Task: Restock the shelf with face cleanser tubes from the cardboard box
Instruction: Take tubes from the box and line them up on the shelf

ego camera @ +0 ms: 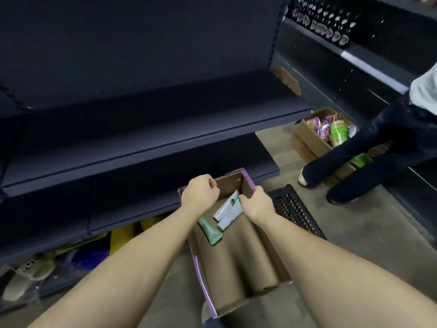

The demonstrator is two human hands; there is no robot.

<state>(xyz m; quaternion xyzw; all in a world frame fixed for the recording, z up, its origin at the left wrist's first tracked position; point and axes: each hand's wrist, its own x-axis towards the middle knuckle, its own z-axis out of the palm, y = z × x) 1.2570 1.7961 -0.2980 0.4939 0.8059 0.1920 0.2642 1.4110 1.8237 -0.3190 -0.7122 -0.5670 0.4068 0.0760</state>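
While both hands grip the box (236, 263) rim, left hand (200, 192) on its left wall and right hand (256, 204) on its right, three tubes (228, 210) lie inside, below the dark shelf (153, 129).

A single wide-angle camera worn on the person's head looks forward and steeply down along both bare forearms, close over the cardboard box (238, 252) gripped at its far rim by the left hand (200, 191) and right hand (256, 204). The dark shelf (146, 129) runs across the upper left of the view, bowed by the lens. The floor (359, 223) fills the right, where a second person's legs (369, 152) stand at the frame's edge beside another box (307, 136).
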